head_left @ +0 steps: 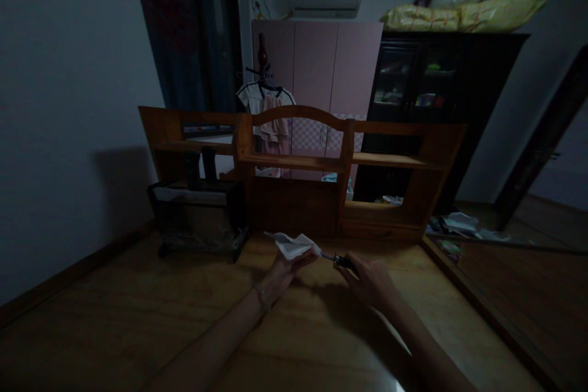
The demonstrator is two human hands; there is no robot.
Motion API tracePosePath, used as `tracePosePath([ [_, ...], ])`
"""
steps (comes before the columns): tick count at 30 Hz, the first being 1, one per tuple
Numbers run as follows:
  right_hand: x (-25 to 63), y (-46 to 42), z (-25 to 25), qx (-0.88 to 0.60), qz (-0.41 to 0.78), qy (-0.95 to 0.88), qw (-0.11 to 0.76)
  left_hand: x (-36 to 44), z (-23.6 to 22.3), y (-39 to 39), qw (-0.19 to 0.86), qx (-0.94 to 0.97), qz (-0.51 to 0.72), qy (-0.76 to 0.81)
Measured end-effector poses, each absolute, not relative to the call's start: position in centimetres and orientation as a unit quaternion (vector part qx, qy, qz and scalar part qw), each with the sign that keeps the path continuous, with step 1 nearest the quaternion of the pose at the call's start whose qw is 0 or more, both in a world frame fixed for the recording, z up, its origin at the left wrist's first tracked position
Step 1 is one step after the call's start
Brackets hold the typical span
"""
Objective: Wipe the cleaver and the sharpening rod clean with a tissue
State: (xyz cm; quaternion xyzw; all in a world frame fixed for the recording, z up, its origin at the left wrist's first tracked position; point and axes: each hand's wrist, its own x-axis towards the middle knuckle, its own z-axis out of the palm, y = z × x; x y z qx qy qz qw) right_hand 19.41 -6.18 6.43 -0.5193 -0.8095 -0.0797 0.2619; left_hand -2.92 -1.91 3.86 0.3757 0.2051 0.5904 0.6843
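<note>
The left hand (289, 266) grips a white cloth (294, 246), its fingers folded around the near right part while the rest spreads loosely up and to the left. The right hand (370, 278) is closed around the dark handle of a tool (342, 261). The tool lies between the two hands: its handle points into the right palm, and its thin metal shaft runs left into the cloth at the left fingertips. The cloth hides what follows; a slim point shows past the cloth's far left end, too dim to tell whether it is metal or fabric. Both hands are raised over the worktop (285, 343), near each other but apart, their shadows falling on the wood. A band (261, 297) circles the left wrist.

Left of the hands, well apart from them, a dark rack (197, 220) stands on the worktop with two black handles (209, 163) upright at its top. Beyond the hands, a wooden shelf (298, 162) spans the back. Behind it are hanging clothes (274, 116), a pink wardrobe (315, 67) and a black cabinet (454, 73).
</note>
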Motion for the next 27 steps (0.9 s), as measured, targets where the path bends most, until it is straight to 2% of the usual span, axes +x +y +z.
tracePosePath([
  [10,22.2,-5.9,7.5,-0.507,-0.056,-0.814,0.280,-5.4,3.9,1.5,0.663,0.312,0.626,0.267],
  [18,19.3,-6.8,6.8,-0.519,-0.071,-0.810,0.263,-3.4,5.1,-2.3,0.651,0.461,0.564,0.213],
  [27,18.2,-6.9,6.8,-0.520,-0.081,-0.811,0.256,-2.2,4.4,-2.9,0.652,0.460,0.571,0.191],
])
